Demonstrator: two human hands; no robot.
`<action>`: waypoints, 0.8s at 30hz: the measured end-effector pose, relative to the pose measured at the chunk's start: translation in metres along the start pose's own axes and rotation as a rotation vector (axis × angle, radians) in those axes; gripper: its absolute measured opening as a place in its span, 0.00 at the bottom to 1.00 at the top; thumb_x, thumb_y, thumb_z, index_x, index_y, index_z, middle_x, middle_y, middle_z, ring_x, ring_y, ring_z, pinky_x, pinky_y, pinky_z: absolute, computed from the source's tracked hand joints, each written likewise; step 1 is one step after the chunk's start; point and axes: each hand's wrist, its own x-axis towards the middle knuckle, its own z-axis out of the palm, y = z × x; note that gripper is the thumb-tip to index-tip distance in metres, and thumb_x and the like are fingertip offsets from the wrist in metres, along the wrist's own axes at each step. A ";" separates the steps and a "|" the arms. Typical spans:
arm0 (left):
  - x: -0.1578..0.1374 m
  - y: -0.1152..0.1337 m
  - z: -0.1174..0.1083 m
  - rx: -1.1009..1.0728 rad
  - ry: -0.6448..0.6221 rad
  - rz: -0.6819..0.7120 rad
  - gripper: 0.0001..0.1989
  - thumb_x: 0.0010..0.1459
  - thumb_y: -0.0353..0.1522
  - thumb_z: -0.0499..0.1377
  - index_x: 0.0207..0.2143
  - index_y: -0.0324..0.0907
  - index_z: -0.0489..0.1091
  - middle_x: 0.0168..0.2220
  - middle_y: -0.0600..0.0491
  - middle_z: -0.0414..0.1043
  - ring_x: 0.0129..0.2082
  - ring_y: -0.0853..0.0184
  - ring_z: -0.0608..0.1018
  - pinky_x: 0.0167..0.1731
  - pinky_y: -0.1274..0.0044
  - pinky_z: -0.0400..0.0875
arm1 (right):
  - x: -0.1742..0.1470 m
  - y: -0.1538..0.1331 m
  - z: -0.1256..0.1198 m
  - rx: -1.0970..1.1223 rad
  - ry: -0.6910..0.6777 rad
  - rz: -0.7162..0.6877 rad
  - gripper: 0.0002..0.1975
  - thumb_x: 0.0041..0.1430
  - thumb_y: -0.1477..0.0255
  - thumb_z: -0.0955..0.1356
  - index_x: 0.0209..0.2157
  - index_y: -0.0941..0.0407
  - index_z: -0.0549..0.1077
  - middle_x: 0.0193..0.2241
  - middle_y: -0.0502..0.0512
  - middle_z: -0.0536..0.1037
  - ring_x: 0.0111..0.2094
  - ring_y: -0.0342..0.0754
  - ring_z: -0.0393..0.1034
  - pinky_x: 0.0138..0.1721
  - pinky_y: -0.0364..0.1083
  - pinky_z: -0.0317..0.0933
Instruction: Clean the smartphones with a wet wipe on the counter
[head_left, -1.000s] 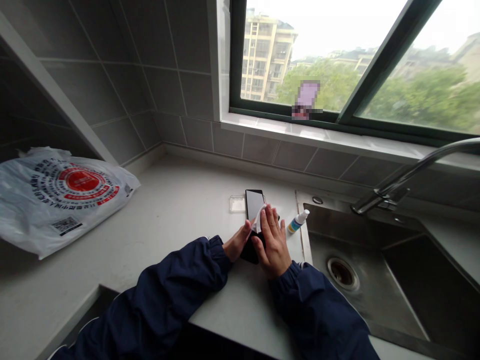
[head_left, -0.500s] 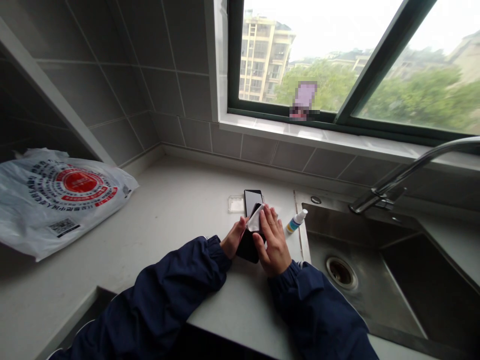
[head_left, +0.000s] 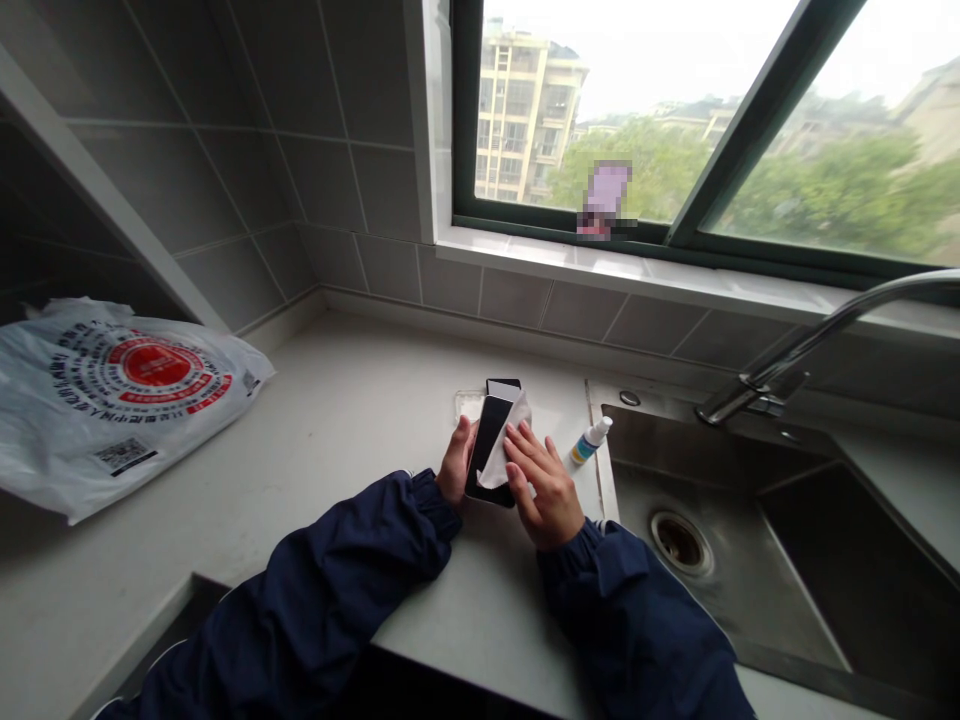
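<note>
A black smartphone (head_left: 489, 432) is gripped along its left side by my left hand (head_left: 455, 462), screen facing up. Over the right part of its screen lies a white cloth (head_left: 496, 464), pressed there by the fingers of my right hand (head_left: 546, 487). Just beyond the held phone, a second dark flat device (head_left: 504, 383), which looks like another phone, shows its top end on the counter. A clear phone case (head_left: 466, 404) lies to its left, partly covered by my left hand. To the right of my right hand stands a small spray bottle (head_left: 591, 441) with a white top.
On the right is a steel sink (head_left: 739, 560) with a curved faucet (head_left: 795, 350). A white plastic bag (head_left: 127, 400) with red and black print rests on the left of the pale counter (head_left: 337, 400). A window (head_left: 637, 120) rises behind, with a blurred item on its frame.
The held phone has shifted up and its screen shows more. The cloth and my right hand's fingers have slid down toward the phone's lower end. My left hand has moved slightly.
</note>
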 end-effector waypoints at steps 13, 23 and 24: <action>0.000 0.014 0.008 -0.017 0.164 -0.046 0.38 0.57 0.59 0.47 0.49 0.35 0.68 0.40 0.38 0.77 0.38 0.51 0.80 0.46 0.56 0.71 | 0.002 -0.014 -0.008 0.077 -0.013 -0.129 0.14 0.63 0.72 0.65 0.47 0.51 0.78 0.50 0.55 0.78 0.57 0.54 0.69 0.62 0.59 0.56; 0.002 0.016 -0.006 0.001 0.256 -0.073 0.43 0.55 0.62 0.46 0.55 0.35 0.66 0.40 0.39 0.78 0.32 0.55 0.81 0.37 0.63 0.75 | 0.002 -0.018 -0.011 0.104 -0.249 -0.185 0.21 0.62 0.68 0.66 0.57 0.53 0.71 0.56 0.58 0.73 0.62 0.55 0.62 0.66 0.62 0.44; 0.002 0.016 -0.006 0.005 0.266 -0.077 0.43 0.55 0.62 0.46 0.55 0.35 0.66 0.39 0.39 0.78 0.32 0.55 0.81 0.37 0.63 0.75 | 0.002 -0.019 -0.012 0.103 -0.270 -0.181 0.22 0.62 0.68 0.66 0.57 0.53 0.70 0.57 0.58 0.72 0.63 0.55 0.61 0.66 0.63 0.43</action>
